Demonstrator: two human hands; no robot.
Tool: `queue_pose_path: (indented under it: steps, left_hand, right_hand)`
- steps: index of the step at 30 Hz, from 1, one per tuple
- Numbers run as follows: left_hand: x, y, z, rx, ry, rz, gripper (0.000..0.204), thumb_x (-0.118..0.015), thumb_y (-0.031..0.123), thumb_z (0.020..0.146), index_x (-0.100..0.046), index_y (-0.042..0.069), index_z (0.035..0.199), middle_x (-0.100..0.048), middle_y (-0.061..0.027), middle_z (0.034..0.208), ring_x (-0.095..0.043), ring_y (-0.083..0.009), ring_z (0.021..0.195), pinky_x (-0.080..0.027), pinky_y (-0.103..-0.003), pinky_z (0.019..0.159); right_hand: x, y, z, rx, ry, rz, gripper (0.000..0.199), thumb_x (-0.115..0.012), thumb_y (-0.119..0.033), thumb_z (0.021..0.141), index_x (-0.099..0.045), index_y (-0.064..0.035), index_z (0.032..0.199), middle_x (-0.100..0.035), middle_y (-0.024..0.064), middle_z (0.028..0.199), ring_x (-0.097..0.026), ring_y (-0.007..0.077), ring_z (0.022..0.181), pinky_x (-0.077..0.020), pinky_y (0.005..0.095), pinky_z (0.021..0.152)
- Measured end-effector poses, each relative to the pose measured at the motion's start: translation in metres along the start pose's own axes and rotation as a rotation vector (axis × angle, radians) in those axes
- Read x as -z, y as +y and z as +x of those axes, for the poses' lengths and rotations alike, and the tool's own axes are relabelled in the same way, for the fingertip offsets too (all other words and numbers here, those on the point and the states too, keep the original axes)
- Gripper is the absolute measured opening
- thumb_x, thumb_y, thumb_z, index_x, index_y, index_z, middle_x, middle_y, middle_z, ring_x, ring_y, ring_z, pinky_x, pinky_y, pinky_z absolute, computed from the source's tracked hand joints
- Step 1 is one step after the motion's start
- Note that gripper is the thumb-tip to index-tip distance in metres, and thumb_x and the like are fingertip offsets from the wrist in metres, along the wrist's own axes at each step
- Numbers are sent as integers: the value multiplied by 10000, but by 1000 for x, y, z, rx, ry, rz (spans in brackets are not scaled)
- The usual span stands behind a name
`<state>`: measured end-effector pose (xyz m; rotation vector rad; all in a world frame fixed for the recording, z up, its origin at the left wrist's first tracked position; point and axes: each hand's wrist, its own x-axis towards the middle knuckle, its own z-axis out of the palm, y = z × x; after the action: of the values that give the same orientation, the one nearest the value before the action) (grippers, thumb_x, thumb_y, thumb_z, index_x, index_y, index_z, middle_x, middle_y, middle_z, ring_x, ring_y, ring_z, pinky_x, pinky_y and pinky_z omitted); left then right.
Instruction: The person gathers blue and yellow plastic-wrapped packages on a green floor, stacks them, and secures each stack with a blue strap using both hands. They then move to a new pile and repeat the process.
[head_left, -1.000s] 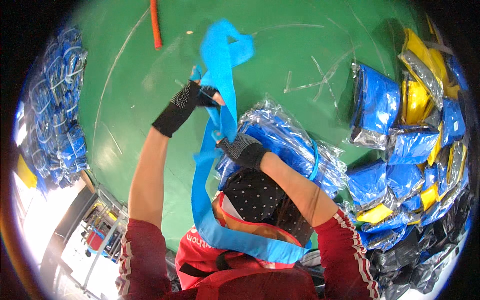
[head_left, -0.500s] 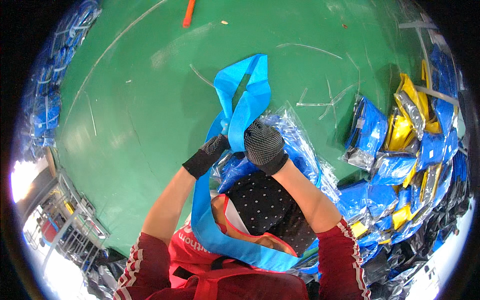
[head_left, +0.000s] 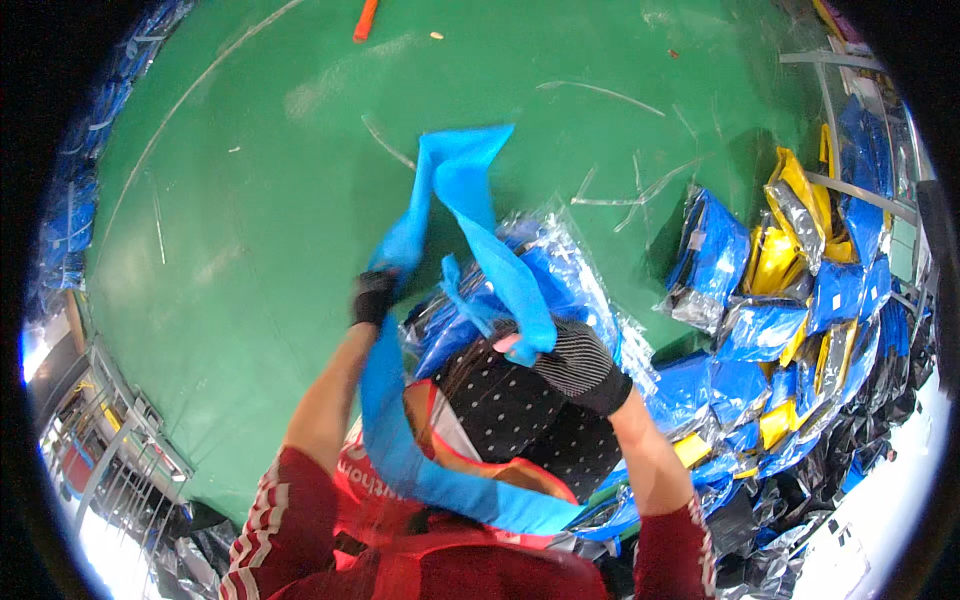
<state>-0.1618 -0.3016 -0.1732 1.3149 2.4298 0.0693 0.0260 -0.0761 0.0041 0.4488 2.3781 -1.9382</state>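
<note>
A wide green floor fills most of the view, marked with pale scuffs and scattered thin clear plastic strips. Along the right side lies a big heap of blue and yellow items sealed in shiny clear plastic bags, running from far right down to the near right edge. A smaller pile of the same clear-wrapped blue packs sits in the middle, just beyond the person's hands.

The person, in red sleeves with white stripes, holds a long bright blue fabric strap up over that middle pile. The strap rises to a folded peak on the far side, then runs down on both sides; its left end trails near, curving across a black bag with white dots at the person's lap.

The left hand, in a black fingerless glove, is closed around the strap's left run. The right hand, in a grey-black knitted glove, is closed around the strap's right run, slightly nearer and lower than the left.

At the far edge of the floor lies a small orange stick-shaped object, well apart from everything else.
</note>
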Motion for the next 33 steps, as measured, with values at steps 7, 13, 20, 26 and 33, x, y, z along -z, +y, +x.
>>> queue_pose_path:
  steps: [7, 13, 20, 26, 33]
  left_hand:
    - [29, 11, -15, 392, -197, -915, 220, -598, 217, 810, -651, 43, 935, -655, -152, 933, -623, -286, 859, -478, -368, 743]
    - [75, 76, 20, 436, -69, -1167, 295, -542, 281, 891, -603, 5, 975, -633, -141, 862, -612, -210, 821, -478, -321, 744]
    - [17, 75, 63, 468, 10, -1955, 171, -508, 218, 884, -589, 87, 960, -604, -69, 906, -571, -205, 841, -464, -341, 747]
    - [13, 97, 110, 796, -279, -1219, 485, -388, 473, 883, -588, 32, 896, -560, -71, 768, -488, -198, 657, -420, -389, 603]
    - [4, 85, 106, 617, -416, -533, 479, -345, 451, 894, -592, 43, 849, -544, -94, 764, -507, -233, 724, -406, -409, 638]
  right_hand:
    - [-10, 32, -3, -130, 98, 255, 254, -489, -258, 902, -627, -53, 961, -654, 121, 924, -621, 251, 878, -464, 337, 793]
    - [-5, 13, -3, -136, 129, 230, 235, -500, -215, 896, -618, -35, 990, -648, 136, 925, -615, 258, 859, -466, 344, 775]
    - [-47, 45, 51, -4, 235, 73, 158, -444, -87, 871, -580, -22, 915, -596, 148, 799, -563, 330, 741, -444, 431, 687]
    - [-50, 4, 49, -243, 405, 192, 415, -439, -349, 918, -581, -20, 709, -543, 156, 590, -543, 302, 558, -394, 373, 543]
    - [-41, 2, 10, -431, 424, 442, 300, -487, -253, 896, -576, -6, 751, -582, 129, 631, -562, 247, 575, -420, 352, 556]
